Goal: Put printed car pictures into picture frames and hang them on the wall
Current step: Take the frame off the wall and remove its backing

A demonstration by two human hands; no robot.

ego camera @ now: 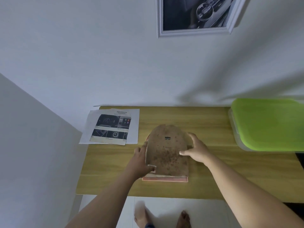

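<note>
A worn brown backing board (166,155) with a small black hanger lies face down over a pink picture frame (165,179) in the middle of the wooden table (213,170). My left hand (141,162) grips the board's left edge, thumb near a white corner piece. My right hand (195,152) presses on the board's right side, fingers spread over its edge. A printed sheet of car pictures (111,127) lies on white paper at the table's far left. One framed car picture (197,14) in a white frame hangs on the wall above.
A clear plastic box with a green lid (268,124) stands at the table's far right. A white wall runs behind the table and a white panel closes off the left. My bare feet (161,218) stand on the white floor below the table's front edge.
</note>
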